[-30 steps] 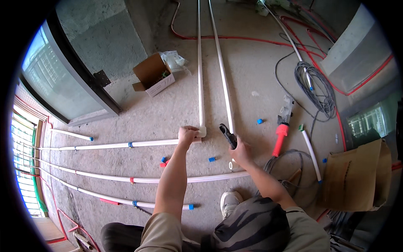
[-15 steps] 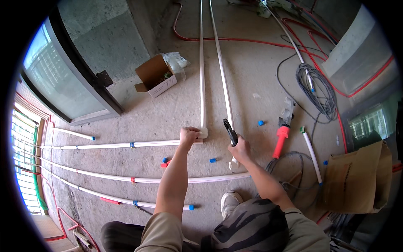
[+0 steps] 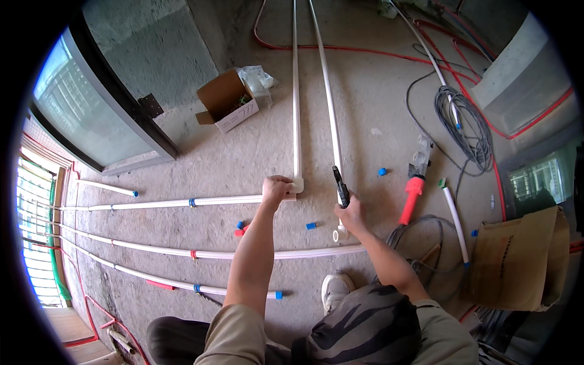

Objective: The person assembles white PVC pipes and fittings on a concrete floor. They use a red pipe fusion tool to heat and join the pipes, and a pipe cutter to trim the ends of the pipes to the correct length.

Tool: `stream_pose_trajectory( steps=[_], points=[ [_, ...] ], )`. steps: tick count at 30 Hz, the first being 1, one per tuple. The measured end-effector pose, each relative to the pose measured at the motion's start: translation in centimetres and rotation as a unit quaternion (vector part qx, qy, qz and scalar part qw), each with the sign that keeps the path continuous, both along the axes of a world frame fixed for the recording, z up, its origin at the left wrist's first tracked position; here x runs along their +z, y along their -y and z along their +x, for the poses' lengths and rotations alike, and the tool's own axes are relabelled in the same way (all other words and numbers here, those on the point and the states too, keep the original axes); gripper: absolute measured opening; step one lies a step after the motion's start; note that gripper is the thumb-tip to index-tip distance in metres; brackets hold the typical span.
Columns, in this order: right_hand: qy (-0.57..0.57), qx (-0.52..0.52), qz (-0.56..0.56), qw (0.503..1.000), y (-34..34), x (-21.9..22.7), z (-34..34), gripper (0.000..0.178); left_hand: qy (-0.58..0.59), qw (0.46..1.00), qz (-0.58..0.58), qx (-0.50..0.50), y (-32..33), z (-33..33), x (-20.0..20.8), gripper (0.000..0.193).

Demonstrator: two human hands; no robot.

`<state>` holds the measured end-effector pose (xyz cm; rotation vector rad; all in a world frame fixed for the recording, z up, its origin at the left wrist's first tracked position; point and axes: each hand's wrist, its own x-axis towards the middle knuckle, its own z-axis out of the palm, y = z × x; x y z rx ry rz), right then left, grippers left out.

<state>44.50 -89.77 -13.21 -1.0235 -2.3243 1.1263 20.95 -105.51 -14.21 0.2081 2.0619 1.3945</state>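
My left hand [image 3: 277,188] is closed on a white elbow fitting [image 3: 297,184]. There a long pipe [image 3: 296,103] from the far side meets a pipe [image 3: 228,201] running left. In my right fist [image 3: 349,211] is a slim black hand tool [image 3: 340,186], its far end over or against a second long white pipe [image 3: 330,115]; the view does not show whether they touch. Just below that hand, this pipe's near end carries a white fitting [image 3: 339,233] with a round opening. My fingers hide part of both the tool and the left fitting.
A pipe fusion tool with a red handle [image 3: 412,201] lies right of my right hand. Blue caps [image 3: 311,225] are scattered on the concrete floor. More white pipes [image 3: 243,250] cross nearer me. A cardboard box [image 3: 517,258], grey coiled cable [image 3: 465,131] and an open carton [image 3: 228,100] surround the area.
The black tool in my right hand has turned more upright and come over the right pipe. The fitting at that pipe's near end shows more fully. My left hand stays at the elbow.
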Motion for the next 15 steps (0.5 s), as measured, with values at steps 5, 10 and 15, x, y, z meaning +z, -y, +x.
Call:
stream_pose_trajectory(
  steps=[5, 10, 15],
  points=[
    [0.050, 0.011, 0.016, 0.999, 0.5, 0.3, 0.3, 0.037, 0.027, 1.000, -0.005, 0.009, 0.7, 0.1, 0.1, 0.020],
    [0.055, 0.034, 0.054, 0.996, 1.8, 0.6, 1.1, 0.034, 0.025, 1.000, -0.014, -0.004, 2.0, 0.9, 0.5, 0.018],
    [0.073, 0.061, 0.111, 0.989, 1.5, -0.4, 1.5, 0.035, 0.028, 1.000, 0.000, -0.011, 1.5, 1.2, 0.4, 0.019]
  ],
)
